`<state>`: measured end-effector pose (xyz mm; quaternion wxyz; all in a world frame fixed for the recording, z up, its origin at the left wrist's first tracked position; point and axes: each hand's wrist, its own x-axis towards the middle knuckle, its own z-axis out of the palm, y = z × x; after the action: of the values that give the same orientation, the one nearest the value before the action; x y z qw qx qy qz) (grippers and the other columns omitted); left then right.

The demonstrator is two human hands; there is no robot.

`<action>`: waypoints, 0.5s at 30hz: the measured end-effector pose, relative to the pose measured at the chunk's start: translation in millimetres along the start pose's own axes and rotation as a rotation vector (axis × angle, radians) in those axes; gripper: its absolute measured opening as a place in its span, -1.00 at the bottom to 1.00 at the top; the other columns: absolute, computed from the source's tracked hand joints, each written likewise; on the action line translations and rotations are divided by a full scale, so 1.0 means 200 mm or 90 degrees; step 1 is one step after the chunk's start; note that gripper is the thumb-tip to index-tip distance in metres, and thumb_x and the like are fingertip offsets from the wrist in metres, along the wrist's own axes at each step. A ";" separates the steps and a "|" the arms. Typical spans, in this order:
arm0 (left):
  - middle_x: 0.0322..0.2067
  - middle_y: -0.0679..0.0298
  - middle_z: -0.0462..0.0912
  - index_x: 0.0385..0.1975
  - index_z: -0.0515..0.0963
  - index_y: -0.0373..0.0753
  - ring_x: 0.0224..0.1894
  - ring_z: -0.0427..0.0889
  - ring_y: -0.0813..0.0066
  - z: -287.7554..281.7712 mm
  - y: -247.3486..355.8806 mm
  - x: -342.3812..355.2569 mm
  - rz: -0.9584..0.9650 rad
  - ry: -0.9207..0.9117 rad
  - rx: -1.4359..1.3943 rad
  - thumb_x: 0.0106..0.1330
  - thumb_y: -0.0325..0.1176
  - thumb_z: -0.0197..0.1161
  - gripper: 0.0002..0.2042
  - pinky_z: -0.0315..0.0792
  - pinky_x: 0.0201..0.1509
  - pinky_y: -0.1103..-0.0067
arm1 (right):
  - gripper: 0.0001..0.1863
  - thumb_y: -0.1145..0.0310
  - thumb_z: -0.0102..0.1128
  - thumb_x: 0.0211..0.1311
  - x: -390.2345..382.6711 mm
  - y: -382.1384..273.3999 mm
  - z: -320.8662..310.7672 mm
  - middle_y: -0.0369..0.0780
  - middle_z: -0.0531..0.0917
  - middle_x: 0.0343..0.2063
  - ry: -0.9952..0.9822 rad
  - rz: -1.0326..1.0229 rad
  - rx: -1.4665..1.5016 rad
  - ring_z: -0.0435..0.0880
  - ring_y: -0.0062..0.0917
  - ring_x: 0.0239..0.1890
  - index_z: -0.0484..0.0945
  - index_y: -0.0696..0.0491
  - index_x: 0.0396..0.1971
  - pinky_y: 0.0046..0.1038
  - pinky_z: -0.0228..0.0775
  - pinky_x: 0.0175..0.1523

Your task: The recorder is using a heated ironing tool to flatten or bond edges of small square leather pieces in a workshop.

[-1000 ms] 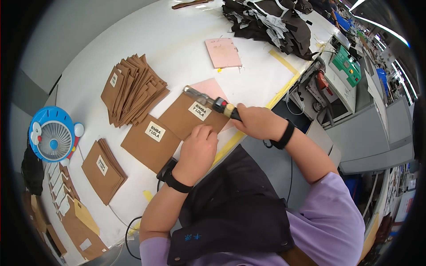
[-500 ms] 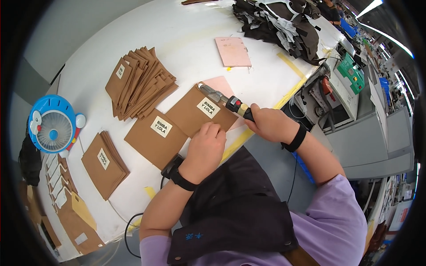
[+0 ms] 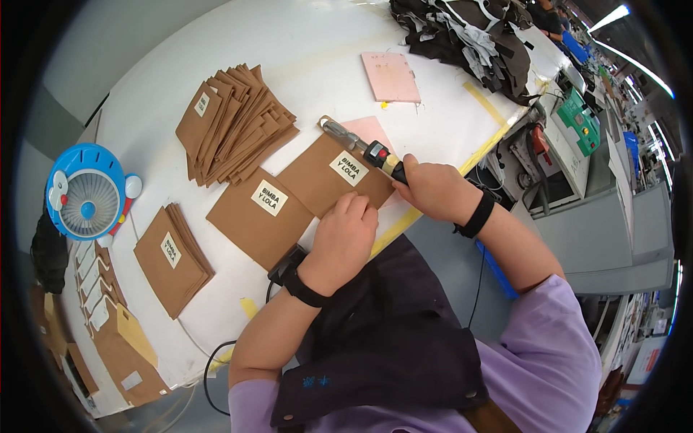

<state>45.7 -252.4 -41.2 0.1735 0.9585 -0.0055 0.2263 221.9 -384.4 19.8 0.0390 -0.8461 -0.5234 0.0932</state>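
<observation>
My right hand (image 3: 437, 189) is wrapped round a torch-like tool (image 3: 377, 153) with a black body, a red button and a metal nozzle. The nozzle points left, its tip over the far corner of a brown fabric panel (image 3: 309, 172) with a white label. Bent fingers of my left hand (image 3: 345, 234) press together at this panel's near edge; the fingertips' exact hold is partly hidden. Left of it, against its side, lies a second brown labelled panel (image 3: 242, 225). A pink sheet (image 3: 369, 128) shows partly beneath the tool and the first panel.
A fanned pile of brown pieces (image 3: 231, 133) lies at the back, a smaller stack (image 3: 170, 263) at left. Beyond them stand a blue fan (image 3: 86, 195) and corded brown bags (image 3: 126, 353). A pink pad (image 3: 390, 77) and dark fabric scraps (image 3: 476, 50) lie far right.
The tool's nozzle has slid toward the far left corner of the brown panel. My left hand stays at the near edge. The whole view has shifted slightly.
</observation>
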 end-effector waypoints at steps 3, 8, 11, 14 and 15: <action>-0.06 0.13 0.62 -0.16 0.63 -0.32 0.09 0.58 0.17 -0.01 -0.01 -0.01 -0.011 -0.002 -0.004 0.22 -0.42 0.37 -0.78 0.59 0.05 0.38 | -0.64 0.16 0.14 0.43 -0.15 0.00 0.01 -0.02 0.68 -0.53 -0.009 0.025 -0.002 0.70 0.00 -0.45 0.41 0.21 -0.24 -0.09 0.56 -0.33; -0.05 0.15 0.62 -0.16 0.63 -0.31 0.10 0.58 0.18 -0.01 -0.02 0.00 -0.013 -0.009 0.019 0.23 -0.40 0.37 -0.78 0.59 0.05 0.38 | -0.61 0.12 0.13 0.45 -0.50 0.01 -0.13 -0.01 0.64 -0.56 -0.159 0.135 0.003 0.68 -0.01 -0.48 0.34 0.20 -0.19 -0.07 0.53 -0.37; -0.04 0.15 0.61 -0.16 0.63 -0.30 0.11 0.58 0.19 -0.01 -0.02 0.00 -0.012 -0.025 0.023 0.23 -0.40 0.37 -0.78 0.59 0.05 0.38 | -0.60 0.11 0.12 0.46 -0.54 0.00 -0.20 0.00 0.64 -0.55 -0.201 0.144 -0.011 0.68 0.00 -0.46 0.34 0.20 -0.17 -0.06 0.53 -0.35; -0.04 0.15 0.61 -0.16 0.63 -0.30 0.11 0.58 0.18 -0.01 -0.01 -0.01 -0.009 -0.006 0.017 0.23 -0.40 0.38 -0.78 0.59 0.05 0.38 | -0.59 0.11 0.13 0.45 -0.45 0.03 -0.18 0.01 0.64 -0.54 -0.152 0.071 -0.005 0.68 0.00 -0.46 0.35 0.22 -0.17 -0.06 0.53 -0.35; -0.04 0.15 0.61 -0.16 0.63 -0.30 0.11 0.58 0.18 -0.01 -0.01 -0.01 -0.008 -0.007 0.022 0.23 -0.40 0.38 -0.78 0.59 0.05 0.38 | -0.58 0.11 0.12 0.46 -0.38 0.04 -0.16 0.03 0.66 -0.51 -0.134 0.049 0.000 0.69 0.01 -0.45 0.36 0.24 -0.17 -0.07 0.54 -0.34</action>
<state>43.2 -250.7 -41.7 0.1584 0.9626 0.0033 0.2198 201.4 -455.4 58.9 -0.0201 -0.8512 -0.4915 0.1829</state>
